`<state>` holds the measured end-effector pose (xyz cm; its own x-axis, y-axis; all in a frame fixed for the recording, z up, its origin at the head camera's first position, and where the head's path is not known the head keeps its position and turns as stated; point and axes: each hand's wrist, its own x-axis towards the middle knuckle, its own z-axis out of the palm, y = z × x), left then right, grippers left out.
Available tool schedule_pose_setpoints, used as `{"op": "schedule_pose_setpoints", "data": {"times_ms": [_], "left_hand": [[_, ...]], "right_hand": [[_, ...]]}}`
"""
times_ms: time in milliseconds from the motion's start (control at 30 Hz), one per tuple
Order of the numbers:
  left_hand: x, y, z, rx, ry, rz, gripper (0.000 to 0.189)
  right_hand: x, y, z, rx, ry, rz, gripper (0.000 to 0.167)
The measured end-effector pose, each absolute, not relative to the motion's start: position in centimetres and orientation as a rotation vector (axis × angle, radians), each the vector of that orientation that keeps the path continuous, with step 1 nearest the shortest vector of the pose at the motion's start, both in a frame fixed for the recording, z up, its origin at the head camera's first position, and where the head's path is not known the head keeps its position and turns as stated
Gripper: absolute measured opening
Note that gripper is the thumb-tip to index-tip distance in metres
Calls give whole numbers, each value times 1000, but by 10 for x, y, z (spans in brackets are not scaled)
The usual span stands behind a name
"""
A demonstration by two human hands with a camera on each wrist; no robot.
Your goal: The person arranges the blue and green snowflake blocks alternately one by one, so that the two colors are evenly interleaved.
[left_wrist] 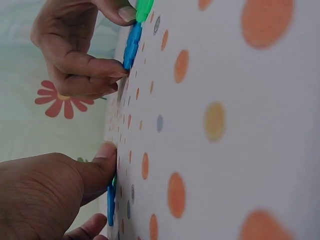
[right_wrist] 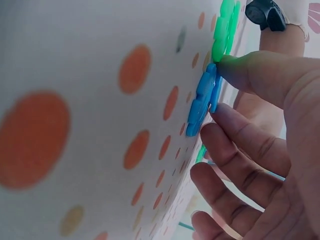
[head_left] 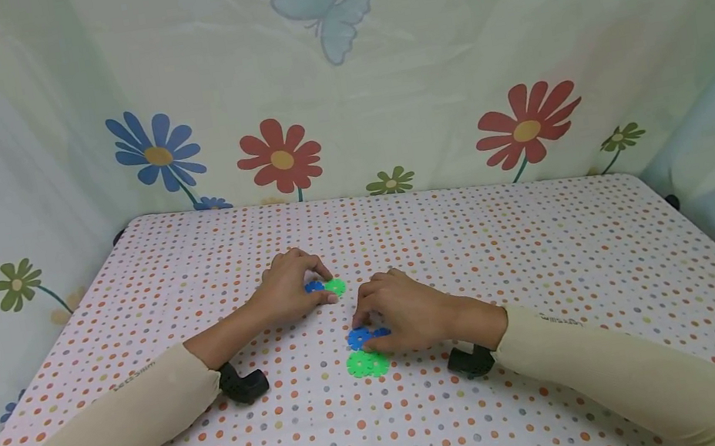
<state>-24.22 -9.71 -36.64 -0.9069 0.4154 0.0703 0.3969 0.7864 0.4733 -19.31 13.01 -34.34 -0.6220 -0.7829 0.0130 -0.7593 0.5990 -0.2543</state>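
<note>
My left hand (head_left: 287, 289) curves its thumb and forefinger around a joined pair of notched plastic discs, one blue (head_left: 314, 287) and one green (head_left: 336, 287), flat on the table. Nearer to me, my right hand (head_left: 410, 312) pinches a blue notched disc (head_left: 359, 339) between thumb and forefinger. A second blue disc (head_left: 383, 332) shows partly under that hand. Against the blue ones lie two green discs (head_left: 359, 365), side by side. The right wrist view shows the thumb (right_wrist: 240, 70) where blue meets green; the other fingers are loosely bent.
A white cloth with coloured dots covers the table (head_left: 336, 445). Behind it hangs a flowered curtain (head_left: 414, 50). A black wrist mount (head_left: 243, 385) sits at the left cuff and another black mount (head_left: 471, 361) at the right cuff, both close to the tabletop.
</note>
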Motion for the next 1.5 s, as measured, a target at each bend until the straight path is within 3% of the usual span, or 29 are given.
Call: {"op": "schedule_pose_setpoints", "data": {"times_ms": [533,933,1500], "left_hand": [[-243,-99,-368,666,2929,816,24],[-244,-98,-370,516,2900,879,20],[-247,-101,-375,510,2868,945,18]], "right_hand": [[-196,132,-347,-1267,2770,-489,23],[-220,139,-347,-991,2725,-807,23],[-250,144,-355,-869,2816,-827,29]]}}
